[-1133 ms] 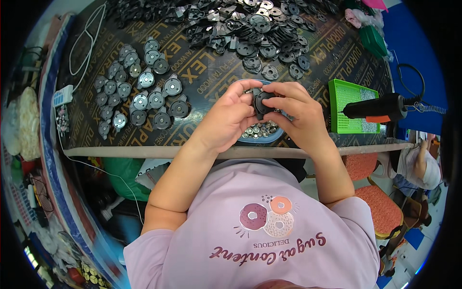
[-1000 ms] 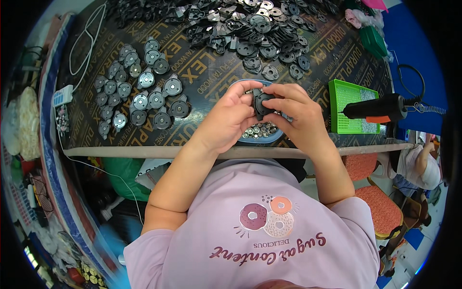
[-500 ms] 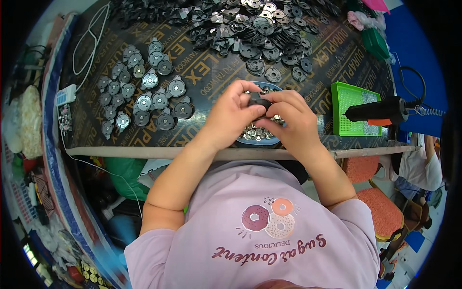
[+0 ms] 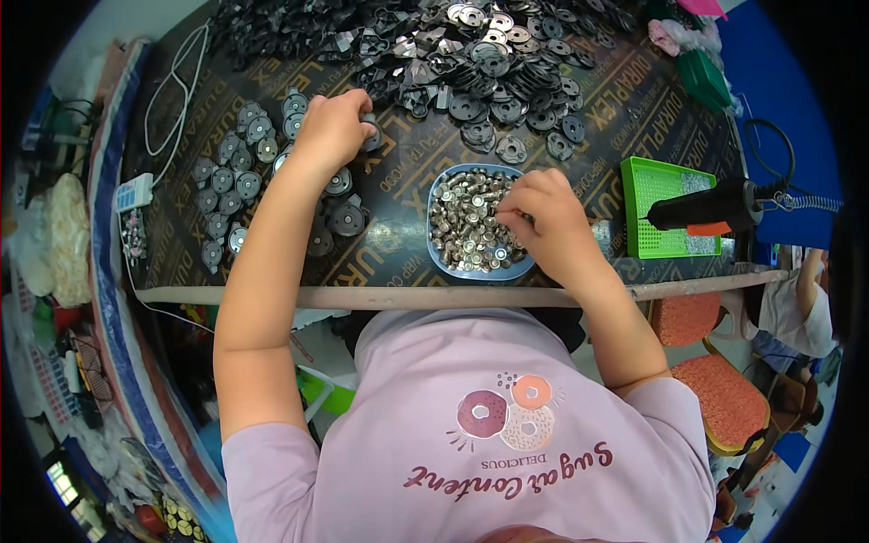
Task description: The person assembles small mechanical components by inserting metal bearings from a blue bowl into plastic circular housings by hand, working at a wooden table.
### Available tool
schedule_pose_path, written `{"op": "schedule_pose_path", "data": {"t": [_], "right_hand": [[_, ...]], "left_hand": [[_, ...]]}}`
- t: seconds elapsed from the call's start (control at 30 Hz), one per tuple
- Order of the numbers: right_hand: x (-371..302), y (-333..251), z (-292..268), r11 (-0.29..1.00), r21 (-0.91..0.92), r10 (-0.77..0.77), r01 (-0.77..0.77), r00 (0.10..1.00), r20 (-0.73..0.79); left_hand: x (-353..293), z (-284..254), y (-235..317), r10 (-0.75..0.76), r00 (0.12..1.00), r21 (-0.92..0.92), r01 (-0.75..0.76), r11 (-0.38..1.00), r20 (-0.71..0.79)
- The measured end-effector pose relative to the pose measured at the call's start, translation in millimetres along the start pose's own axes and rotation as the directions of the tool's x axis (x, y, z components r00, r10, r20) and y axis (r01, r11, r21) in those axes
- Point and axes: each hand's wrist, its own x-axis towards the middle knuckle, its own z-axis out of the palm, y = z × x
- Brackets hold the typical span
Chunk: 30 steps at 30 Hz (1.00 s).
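My left hand [image 4: 333, 131] is stretched out over the left side of the table. Its fingers are closed on a dark round part [image 4: 372, 132], mostly tucked behind them. Below and left of that hand lie several grey round parts with metal centres [image 4: 246, 184], set out in a loose group and partly covered by my forearm. My right hand [image 4: 547, 220] hovers at the right side of a blue tray [image 4: 432, 237] filled with small shiny metal caps [image 4: 475, 213]. The right fingers are pinched together, and whatever is between them cannot be made out.
A big heap of dark parts [image 4: 489, 68] spreads along the far side. On the right, a power screwdriver [image 4: 711, 208] with a coiled cord rests over a green basket [image 4: 636, 210] of small pieces. A white cable [image 4: 179, 86] and power strip [image 4: 136, 193] are at far left.
My hands were together over the tray, holding a dark part. The left has moved away to the upper left with a dark part; the right has stayed near the tray, uncovering the metal caps.
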Motion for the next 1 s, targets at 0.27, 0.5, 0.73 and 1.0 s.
{"op": "schedule_pose_path", "data": {"t": [0.27,0.5,0.73,1.0], "right_hand": [[12,-11,-9,0.716,0.512,0.433,-0.476,0.877,0.21],[9,1,-8,0.304,0.872,0.421,-0.384,0.875,0.239],[27,10,-3,0.343,0.918,0.396,-0.197,0.917,0.049],[21,1,-2,-0.012,0.982,0.32,-0.188,0.93,0.182]], "left_hand": [[28,25,38,0.226,0.853,0.251,-0.117,0.961,-0.47],[36,29,47,0.177,0.861,-0.048,-0.227,0.973,-0.478],[-44,15,105,0.621,0.729,-0.257,-0.684,0.683,-0.289],[-77,43,108,0.256,0.953,-0.984,-0.177,0.03,-0.164]]}}
